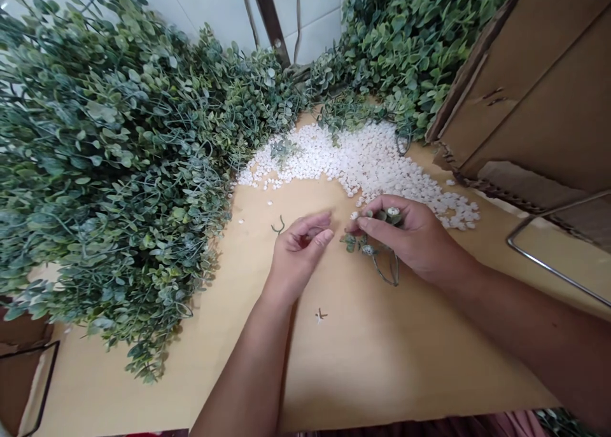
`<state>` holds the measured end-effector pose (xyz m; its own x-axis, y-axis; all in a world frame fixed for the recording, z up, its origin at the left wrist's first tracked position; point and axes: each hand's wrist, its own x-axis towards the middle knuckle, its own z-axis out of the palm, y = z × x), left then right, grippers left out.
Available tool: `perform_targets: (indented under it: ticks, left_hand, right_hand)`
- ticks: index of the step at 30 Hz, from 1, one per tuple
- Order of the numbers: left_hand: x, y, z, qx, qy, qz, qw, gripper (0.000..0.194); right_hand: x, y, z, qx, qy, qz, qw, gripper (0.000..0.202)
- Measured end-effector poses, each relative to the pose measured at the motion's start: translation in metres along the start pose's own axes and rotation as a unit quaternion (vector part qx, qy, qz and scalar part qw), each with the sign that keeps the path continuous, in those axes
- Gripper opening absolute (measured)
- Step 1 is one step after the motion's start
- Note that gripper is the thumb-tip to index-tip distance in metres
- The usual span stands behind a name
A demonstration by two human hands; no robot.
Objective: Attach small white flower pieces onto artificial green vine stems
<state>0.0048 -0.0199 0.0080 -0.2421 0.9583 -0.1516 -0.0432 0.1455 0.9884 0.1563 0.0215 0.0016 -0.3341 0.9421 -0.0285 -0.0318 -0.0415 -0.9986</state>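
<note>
My right hand (pixel 405 233) pinches a small green sprig (pixel 367 249), whose thin looped stem hangs below the fingers over the table. A small white piece (pixel 354 215) shows at the fingertips, and another pale piece sits among the leaves near the knuckles. Just left of it, my left hand (pixel 305 243) is held with thumb and fingers apart and nothing between them. The two hands do not touch. Beyond them, many small white pieces (pixel 334 154) lie spread in a wide arc on the tan table (pixel 372 360).
A large heap of green foliage (pixel 119 138) covers the left side. More foliage (pixel 405 49) stands at the back right. A cardboard box (pixel 539 93) and a metal rod (pixel 554 268) are at the right. Small stem scraps (pixel 321 315) lie on the table.
</note>
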Motion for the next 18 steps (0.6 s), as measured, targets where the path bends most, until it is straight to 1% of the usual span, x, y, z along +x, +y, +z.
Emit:
perform_targets:
  ticks: [3,5,6,9,11,14,15,18]
  left_hand:
    - [-0.002,-0.003,0.000,0.006,-0.073,-0.028,0.997,0.026]
    - [-0.003,-0.007,0.004,0.003,-0.106,-0.023,0.994,0.028]
    - [-0.004,-0.009,0.005,0.003,-0.108,-0.013,0.994,0.030]
    - [-0.004,-0.012,0.008,0.019,-0.076,0.014,0.997,0.037]
    - [-0.004,-0.012,0.008,0.047,-0.077,0.032,0.995,0.037]
    - [-0.005,-0.009,0.007,0.111,-0.129,0.058,0.984,0.018]
    - [-0.005,-0.009,0.007,0.127,-0.138,0.061,0.980,0.012]
    - [-0.006,-0.007,0.006,0.131,-0.140,0.041,0.981,0.007]
  right_hand:
    - [0.001,0.001,-0.001,0.023,0.012,-0.001,1.000,0.018]
    - [0.001,0.002,-0.002,0.016,0.016,-0.008,1.000,0.018]
    - [0.001,0.002,-0.002,0.015,0.014,-0.010,1.000,0.017]
    - [0.002,0.002,-0.004,0.035,0.006,-0.006,0.999,0.017]
    - [0.002,0.000,-0.005,0.053,0.011,-0.002,0.999,0.019]
    - [0.003,-0.004,-0.006,0.068,0.017,0.004,0.998,0.020]
    - [0.002,-0.005,-0.007,0.071,0.015,0.005,0.997,0.020]
    - [0.002,-0.008,-0.008,0.081,0.004,0.000,0.997,0.017]
